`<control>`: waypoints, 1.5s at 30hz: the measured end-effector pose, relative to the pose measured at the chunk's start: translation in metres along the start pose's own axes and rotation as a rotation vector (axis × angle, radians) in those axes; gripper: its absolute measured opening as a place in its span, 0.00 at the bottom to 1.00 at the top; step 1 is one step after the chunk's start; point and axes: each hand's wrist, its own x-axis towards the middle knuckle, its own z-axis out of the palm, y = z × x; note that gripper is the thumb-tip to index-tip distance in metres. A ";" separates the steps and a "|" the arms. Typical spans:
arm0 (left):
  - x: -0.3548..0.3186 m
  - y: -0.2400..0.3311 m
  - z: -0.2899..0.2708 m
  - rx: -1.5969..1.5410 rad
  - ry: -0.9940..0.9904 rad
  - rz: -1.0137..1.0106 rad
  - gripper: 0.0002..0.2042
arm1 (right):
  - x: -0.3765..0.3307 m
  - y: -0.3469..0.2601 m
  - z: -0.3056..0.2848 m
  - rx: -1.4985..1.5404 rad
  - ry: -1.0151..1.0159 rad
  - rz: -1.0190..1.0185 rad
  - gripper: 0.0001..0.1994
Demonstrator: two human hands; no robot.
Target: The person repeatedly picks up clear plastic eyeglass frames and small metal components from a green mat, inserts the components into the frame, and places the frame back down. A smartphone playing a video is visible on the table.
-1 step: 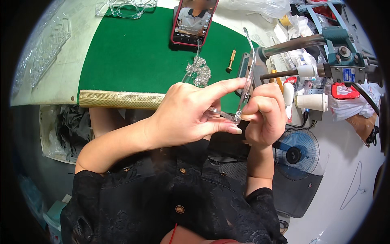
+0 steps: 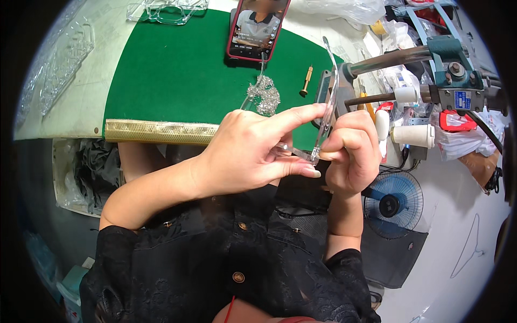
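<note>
Clear plastic eyeglasses (image 2: 330,102) are held up in front of me, one temple arm pointing away and up. My left hand (image 2: 242,148) grips the front part, its index finger stretched against the temple arm and its thumb below the hinge. My right hand (image 2: 353,151) is closed in a pinch right at the hinge (image 2: 314,156); whatever is between those fingertips is too small or hidden to make out. Beyond my left hand, a pile of small silvery pieces (image 2: 265,96) lies on the green mat (image 2: 172,70). A small brass-coloured screwdriver (image 2: 306,82) rests on the mat's right side.
A phone in a red case (image 2: 256,32) leans at the back. Clear frames (image 2: 167,11) lie far left. A perforated gold strip (image 2: 161,132) runs along the front edge. At right stand a metal hand press (image 2: 452,70), a white cup (image 2: 412,135) and a blue fan (image 2: 393,204).
</note>
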 end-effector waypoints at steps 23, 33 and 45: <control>-0.002 -0.003 0.001 0.005 0.029 0.023 0.36 | -0.005 -0.001 0.008 0.192 0.066 0.114 0.09; -0.001 -0.002 0.003 -0.126 -0.005 -0.031 0.36 | -0.009 -0.001 0.011 0.242 0.116 0.150 0.09; -0.002 -0.003 0.005 -0.185 0.009 -0.042 0.36 | -0.010 0.000 0.013 0.253 0.124 0.126 0.11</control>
